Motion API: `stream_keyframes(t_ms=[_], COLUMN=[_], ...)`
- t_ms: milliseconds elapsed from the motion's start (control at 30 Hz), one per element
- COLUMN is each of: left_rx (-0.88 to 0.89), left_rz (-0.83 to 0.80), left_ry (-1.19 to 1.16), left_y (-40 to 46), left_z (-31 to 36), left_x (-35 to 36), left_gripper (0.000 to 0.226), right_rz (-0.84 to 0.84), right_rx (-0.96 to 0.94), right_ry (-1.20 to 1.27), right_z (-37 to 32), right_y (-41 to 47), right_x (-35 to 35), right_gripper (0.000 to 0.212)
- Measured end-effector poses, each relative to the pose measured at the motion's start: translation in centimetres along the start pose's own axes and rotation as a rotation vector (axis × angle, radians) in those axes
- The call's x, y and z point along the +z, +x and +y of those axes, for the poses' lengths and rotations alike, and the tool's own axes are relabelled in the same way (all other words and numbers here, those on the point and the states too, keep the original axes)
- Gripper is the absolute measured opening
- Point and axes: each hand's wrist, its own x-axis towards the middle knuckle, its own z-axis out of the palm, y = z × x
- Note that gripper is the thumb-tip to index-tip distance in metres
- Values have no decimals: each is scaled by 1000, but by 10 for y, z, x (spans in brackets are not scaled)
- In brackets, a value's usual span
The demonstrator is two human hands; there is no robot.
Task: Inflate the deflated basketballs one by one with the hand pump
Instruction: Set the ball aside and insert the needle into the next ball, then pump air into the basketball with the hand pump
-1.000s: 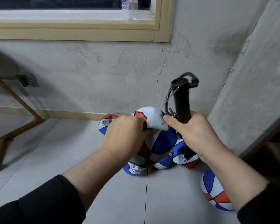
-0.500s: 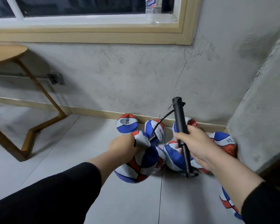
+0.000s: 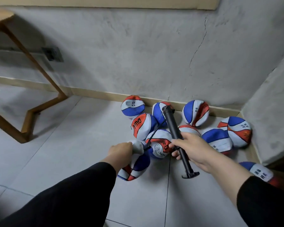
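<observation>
My left hand grips a limp red, white and blue basketball by its top, low over the floor. A thin black hose runs from that ball's top up to the black hand pump. My right hand grips the pump's barrel at its middle. The pump is tilted, with its T-handle at the near end and its rod partly drawn out. Several other deflated basketballs lie heaped in the corner behind the pump.
A grey wall with a wooden skirting board runs behind the balls, and a second wall closes the right side. A wooden table leg stands on the tiled floor at the left. One more ball lies by my right forearm.
Both hands have dropped lower and away from my head, taking the held ball and the pump with them. The pump now tilts with its handle nearer me. More of the corner pile shows.
</observation>
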Motion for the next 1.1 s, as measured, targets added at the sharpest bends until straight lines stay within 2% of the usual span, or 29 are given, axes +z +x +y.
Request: stream_keyframes(t_ms=[167,300,367,433,533,567,633,667,733,800,933,1033,1100], left_rx=[-1,-48,-52,-50,-49,-75,-125,-141,-133,-116,-203,-279,-296], left_rz=[-66,-106,-64,73,340,389,384,339,177,96,164,193,184], left_ry=[125,120,153,97,-320,-501,-916,-1115,-1369,-1432,-1536,-1642,-1726], left_y=[28,46,53,57,56,53,40,33,21,14,2,-14,-22], left_z=[-9,-17,-17,-7,18,29,51,61,80,96,115,125,129], left_x=[33,57,63,60,42,35,25,21,16,14,7,-1,-2], left_gripper=[9,31,39,41,24,36,65,69,59,45,24,20,22], right_rz=[38,28,13,0,5,20,47,48,28,13,46,266,363], right_rx=[47,46,25,-4,-27,-28,-34,-40,-67,-92,-126,-199,-180], right_ry=[-61,-102,-106,-127,-150,-140,-116,-111,-143,-213,-202,-355,-300], right_z=[23,28,26,24,24,23,19,16,10,6,3,7,18], right_y=[10,23,29,34,39,39,37,34,27,17,-4,-24,-39], right_x=[16,23,26,28,30,31,33,33,33,31,19,6,3], right_gripper=[16,17,13,12,12,11,10,9,7,9,15,20,30])
